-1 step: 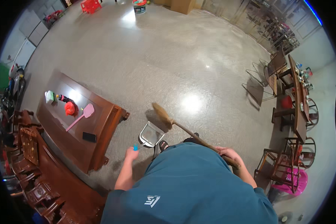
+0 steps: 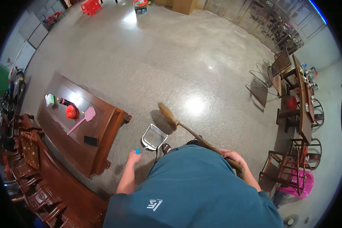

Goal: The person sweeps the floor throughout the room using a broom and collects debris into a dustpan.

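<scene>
My left hand (image 2: pixel 133 157) is closed around the blue-tipped handle of a dustpan (image 2: pixel 154 137). The pan is pale with a white rim, and its open side faces away from me near the floor. A straw broom (image 2: pixel 168 115) slants from the middle of the floor back to my right side. Its long wooden stick is gripped near the end by my right hand (image 2: pixel 232 155). The bristles point away from me, just beyond the dustpan and apart from it, with a shadow beside them. Whether they touch the floor I cannot tell.
At left stands a low wooden table (image 2: pixel 64 131) bearing a pink fly swatter (image 2: pixel 81 121), a black phone (image 2: pixel 91 140), a red bag (image 2: pixel 70 111) and a bottle. A carved wooden bench (image 2: pixel 60 178) lies beyond it. Chairs and a long table (image 2: pixel 302 102) line the right wall.
The broom's bristle end has shifted slightly right and away from me. Both hands keep their grips, and the dustpan stays nearly in place.
</scene>
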Tool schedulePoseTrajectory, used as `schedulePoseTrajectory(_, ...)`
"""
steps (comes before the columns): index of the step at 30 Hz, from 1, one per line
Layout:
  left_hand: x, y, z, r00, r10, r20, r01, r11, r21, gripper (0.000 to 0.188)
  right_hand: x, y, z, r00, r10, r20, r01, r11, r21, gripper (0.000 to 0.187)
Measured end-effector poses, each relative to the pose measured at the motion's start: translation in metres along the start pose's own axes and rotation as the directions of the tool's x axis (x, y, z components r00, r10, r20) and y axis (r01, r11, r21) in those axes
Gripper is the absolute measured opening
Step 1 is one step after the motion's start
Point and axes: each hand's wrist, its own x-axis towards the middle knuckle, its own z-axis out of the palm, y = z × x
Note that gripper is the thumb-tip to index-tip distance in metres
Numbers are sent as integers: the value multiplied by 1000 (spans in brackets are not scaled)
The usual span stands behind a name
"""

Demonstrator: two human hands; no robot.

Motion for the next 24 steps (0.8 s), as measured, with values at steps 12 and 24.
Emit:
schedulePoseTrajectory(12, 26, -9, 11, 912, -262, 314, 335, 919, -206, 11, 45, -7, -90, 936, 25, -350, -58, 995, -84, 24)
schedulePoseTrajectory(24, -25, 134, -60, 960, -229, 165, 281, 818, -501, 12, 177, -59, -225, 792, 344, -504, -596, 616, -516, 18)
